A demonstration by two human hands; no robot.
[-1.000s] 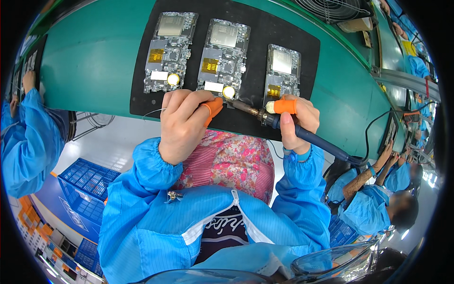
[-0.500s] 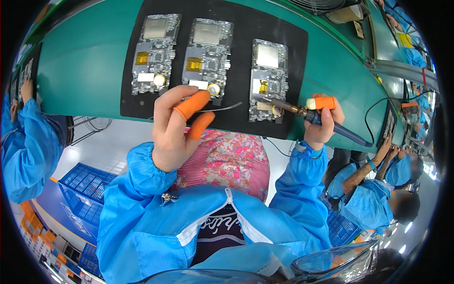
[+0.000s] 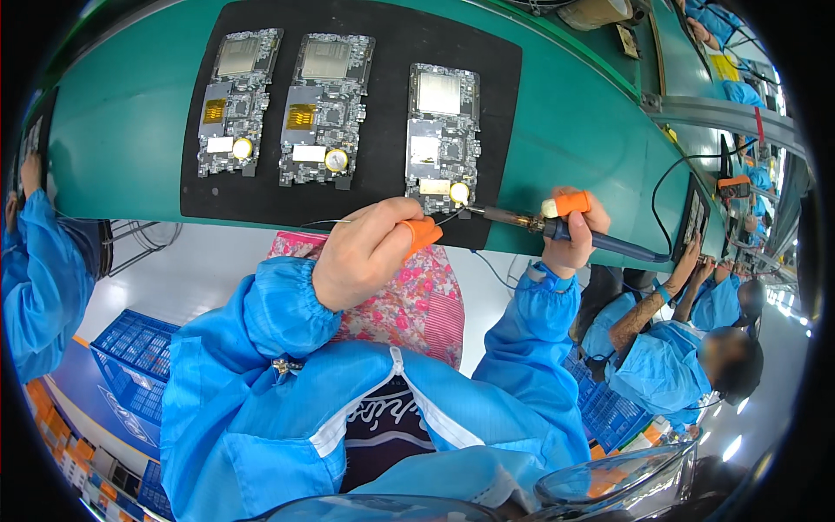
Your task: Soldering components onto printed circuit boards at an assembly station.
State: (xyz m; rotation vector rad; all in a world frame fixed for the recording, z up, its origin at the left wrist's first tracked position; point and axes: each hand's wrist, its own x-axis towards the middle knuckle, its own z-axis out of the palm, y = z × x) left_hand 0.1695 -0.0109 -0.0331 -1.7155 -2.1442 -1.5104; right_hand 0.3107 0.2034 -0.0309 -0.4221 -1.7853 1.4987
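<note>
My right hand (image 3: pixel 571 237), with an orange finger cot on one finger, grips a soldering iron (image 3: pixel 513 217). The iron's tip points left, at the lower right corner of the rightmost circuit board (image 3: pixel 445 139), close to its round coin cell (image 3: pixel 459 192). Thin solder wire (image 3: pixel 450 216) is pinched in my left hand (image 3: pixel 370 248), which also wears orange finger cots. One end of that wire reaches toward the iron's tip; whether they touch I cannot tell. The other end trails left past my knuckles.
Two similar circuit boards (image 3: pixel 326 104) lie farther left on a black mat (image 3: pixel 387 52) over the green bench (image 3: pixel 130 130). The iron's black cable (image 3: pixel 668 213) loops to the right. Blue crates (image 3: pixel 130 357) stand on the floor, and co-workers (image 3: pixel 52 261) sit at both sides.
My left hand has moved right with the solder wire, from below the middle board to the rightmost one. The iron's tip has shifted to the board's lower corner. The whole view has shifted slightly.
</note>
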